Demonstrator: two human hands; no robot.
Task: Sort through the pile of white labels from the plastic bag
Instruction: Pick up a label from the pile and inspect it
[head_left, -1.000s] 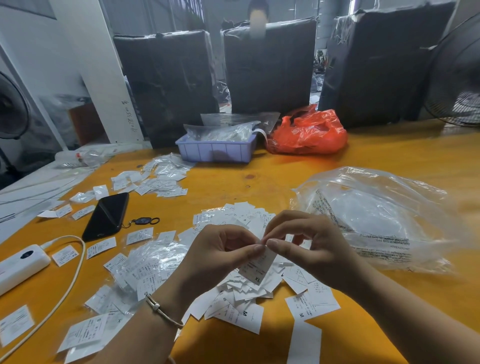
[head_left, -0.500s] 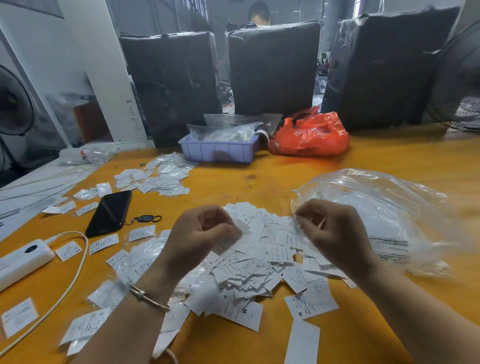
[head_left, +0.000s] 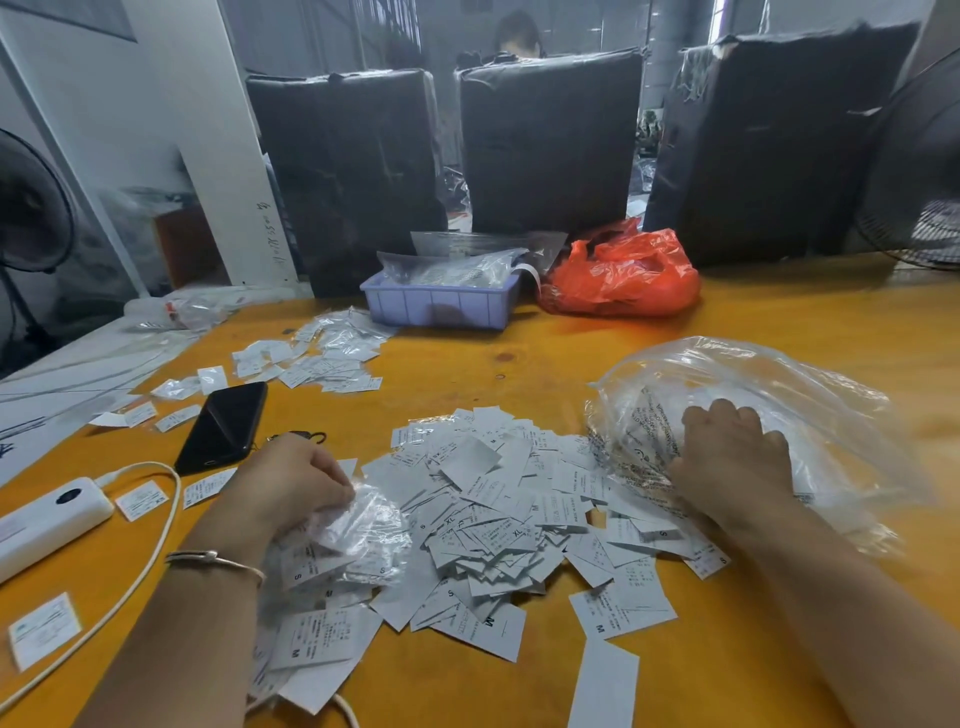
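Hands apart: your left hand (head_left: 291, 480) curls its fingers on a crinkled clear plastic sleeve (head_left: 358, 525) at the pile's left edge, and your right hand (head_left: 727, 462) grips the large clear plastic bag (head_left: 789, 410) at its mouth. Between them the pile of white paper labels (head_left: 493, 519) spreads over the orange desk (head_left: 571, 353). Left of it lies a black phone (head_left: 223, 426).
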